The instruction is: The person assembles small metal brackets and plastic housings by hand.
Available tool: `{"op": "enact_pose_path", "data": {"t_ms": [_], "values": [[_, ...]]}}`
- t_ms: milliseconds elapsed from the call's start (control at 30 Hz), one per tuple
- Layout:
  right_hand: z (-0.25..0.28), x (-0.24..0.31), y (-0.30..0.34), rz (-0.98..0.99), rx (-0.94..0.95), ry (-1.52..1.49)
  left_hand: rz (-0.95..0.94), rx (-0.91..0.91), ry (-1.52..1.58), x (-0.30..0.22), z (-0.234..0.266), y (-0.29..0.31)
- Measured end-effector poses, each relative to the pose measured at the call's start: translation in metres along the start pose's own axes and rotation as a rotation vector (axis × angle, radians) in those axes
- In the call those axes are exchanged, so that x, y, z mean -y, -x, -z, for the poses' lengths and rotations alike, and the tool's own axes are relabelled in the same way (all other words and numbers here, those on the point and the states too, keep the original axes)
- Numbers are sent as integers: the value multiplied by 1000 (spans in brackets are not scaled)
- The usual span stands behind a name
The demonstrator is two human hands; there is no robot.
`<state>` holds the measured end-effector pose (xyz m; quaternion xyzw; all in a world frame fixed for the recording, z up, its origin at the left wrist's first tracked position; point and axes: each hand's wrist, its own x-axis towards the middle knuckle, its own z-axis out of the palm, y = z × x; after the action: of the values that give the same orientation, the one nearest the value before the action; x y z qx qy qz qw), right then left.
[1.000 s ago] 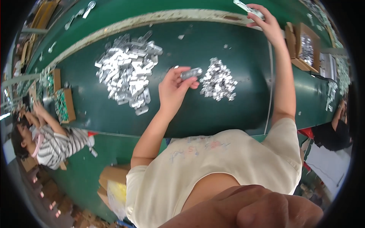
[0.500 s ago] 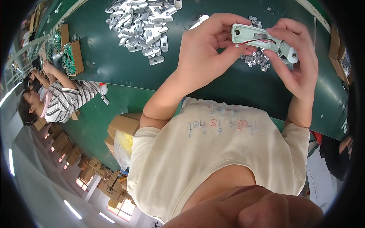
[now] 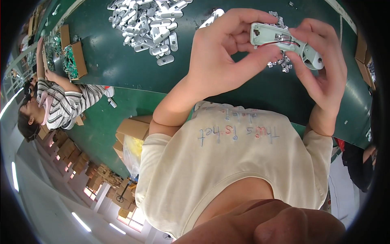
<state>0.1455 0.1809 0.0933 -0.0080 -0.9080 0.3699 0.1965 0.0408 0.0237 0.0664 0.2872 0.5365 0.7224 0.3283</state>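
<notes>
Both my hands hold one pale green plastic housing [image 3: 266, 33] above the green table. It is long, with an open hollow side facing up and a round end at the right. Thin red and black wires run along its inside. My left hand [image 3: 227, 53] grips the long end, its thumb pressed near the wires. Around the round end, the fingers of my right hand [image 3: 321, 57] are closed. Small clear-and-silver pieces [image 3: 285, 67] lie in a pile on the table beneath the housing, partly hidden by it and my hands.
A heap of silver oblong parts [image 3: 150, 26] lies to the left on the green table [image 3: 122, 73]. Another silver part [image 3: 213, 18] rests behind my left hand. Cardboard boxes stand at the left [image 3: 79, 61] and right [image 3: 362, 61]. A person in stripes [image 3: 67, 103] sits at the far left.
My left thumb has moved right, over the wires inside the housing. The housing and both hands have shifted slightly right in view. The person at the left has raised an arm.
</notes>
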Motion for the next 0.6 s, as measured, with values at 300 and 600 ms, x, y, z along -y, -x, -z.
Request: {"op": "enact_pose_path", "data": {"t_ms": [300, 600], "values": [[-14, -7, 9, -380, 57, -578, -147, -102, -142, 3, -2, 3], [-46, -51, -10, -379, 255, -515, 308, -203, -116, 22, 24, 5]]}}
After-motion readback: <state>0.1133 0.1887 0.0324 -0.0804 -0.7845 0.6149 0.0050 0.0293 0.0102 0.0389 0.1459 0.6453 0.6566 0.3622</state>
